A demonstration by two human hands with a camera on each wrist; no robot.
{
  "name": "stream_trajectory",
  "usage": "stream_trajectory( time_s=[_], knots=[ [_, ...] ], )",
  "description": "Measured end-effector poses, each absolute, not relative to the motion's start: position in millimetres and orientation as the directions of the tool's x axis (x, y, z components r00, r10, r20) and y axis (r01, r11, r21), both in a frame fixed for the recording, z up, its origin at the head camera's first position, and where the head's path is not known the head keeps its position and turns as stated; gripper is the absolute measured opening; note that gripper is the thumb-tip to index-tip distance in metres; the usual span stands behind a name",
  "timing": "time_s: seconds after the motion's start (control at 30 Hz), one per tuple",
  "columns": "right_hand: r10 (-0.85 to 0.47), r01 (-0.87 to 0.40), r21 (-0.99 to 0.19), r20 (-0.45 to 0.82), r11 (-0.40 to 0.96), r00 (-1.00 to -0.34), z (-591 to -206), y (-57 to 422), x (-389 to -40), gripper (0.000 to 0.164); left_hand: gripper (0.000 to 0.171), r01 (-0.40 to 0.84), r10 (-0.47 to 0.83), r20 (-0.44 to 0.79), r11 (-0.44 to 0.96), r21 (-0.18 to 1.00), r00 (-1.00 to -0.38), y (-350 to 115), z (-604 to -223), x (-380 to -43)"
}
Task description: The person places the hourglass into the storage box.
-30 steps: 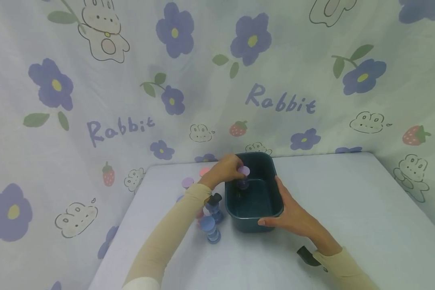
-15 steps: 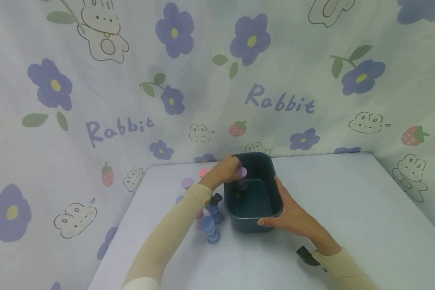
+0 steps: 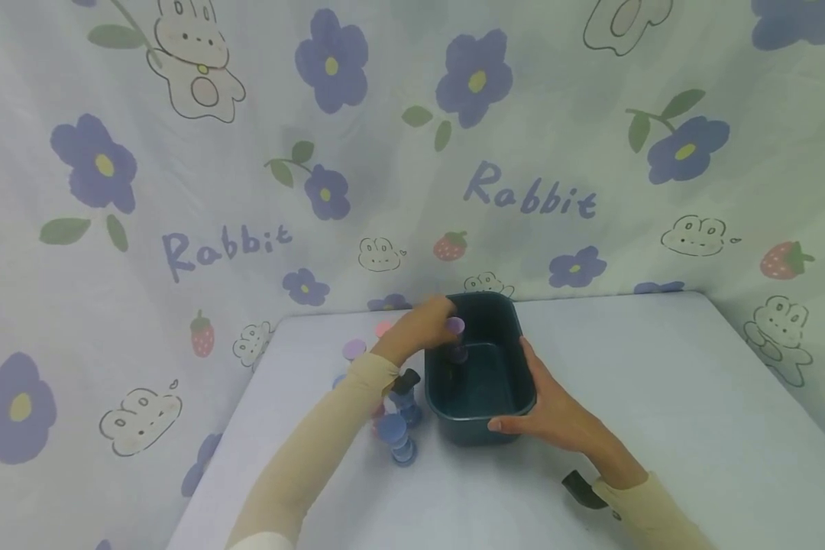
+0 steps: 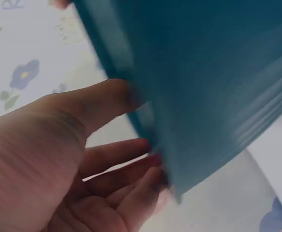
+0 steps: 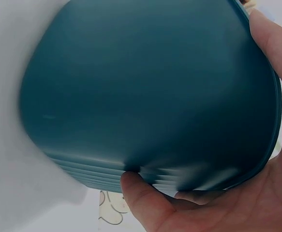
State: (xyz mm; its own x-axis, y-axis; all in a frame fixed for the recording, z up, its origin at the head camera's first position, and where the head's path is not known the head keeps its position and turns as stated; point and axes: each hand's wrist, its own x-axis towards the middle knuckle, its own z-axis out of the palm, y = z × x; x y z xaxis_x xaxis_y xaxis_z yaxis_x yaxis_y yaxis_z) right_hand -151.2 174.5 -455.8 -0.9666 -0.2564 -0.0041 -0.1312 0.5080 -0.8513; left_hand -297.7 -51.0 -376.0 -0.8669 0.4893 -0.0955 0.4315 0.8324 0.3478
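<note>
A dark teal bin (image 3: pixel 477 419) stands at the back middle of the table. Over its left wall reaches my left hand (image 3: pixel 419 332), gripping a spool-shaped piece with a round purple top (image 3: pixel 456 326) inside the bin. Most of that piece's waist is behind the fingers. In the left wrist view, the thumb and fingers of the left hand (image 4: pixel 82 159) overlap the edge of the teal bin wall (image 4: pixel 203 96); the piece is hidden there. My right hand (image 3: pixel 557 409) holds the bin's front right corner, its thumb along the front rim. Ribbed wall shows beside its fingers (image 5: pixel 141 191) in the right wrist view.
Left of the bin stand several spool-shaped pieces: a light blue one (image 3: pixel 395 431) in front, another blue one (image 3: pixel 407 409) behind it, a purple one (image 3: pixel 354 350) and a pink one (image 3: pixel 383 328). The left forearm partly covers this group. A patterned curtain (image 3: pixel 385 191) borders the table's back edge.
The left hand and the purple-topped piece have shifted slightly left inside the bin. The right hand keeps its hold, and the bin has hardly moved.
</note>
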Motion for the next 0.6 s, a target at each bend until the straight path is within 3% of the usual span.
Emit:
stream_trajectory(
  time_s=[0.17,0.6],
  knots=[
    [-0.243,-0.11,-0.842,-0.026,0.528,-0.97,-453.7,172.7,-151.0,0.134,0.05,0.425,0.485,-0.022,0.785,0.45,-0.874,-64.8,-357.1,-290.5],
    [-0.232,-0.102,-0.844,-0.028,0.527,-0.972,-451.3,168.5,-149.3,0.136,0.042,0.481,0.399,0.275,0.645,0.594,-0.875,-125.8,-330.0,-263.8]
  ],
)
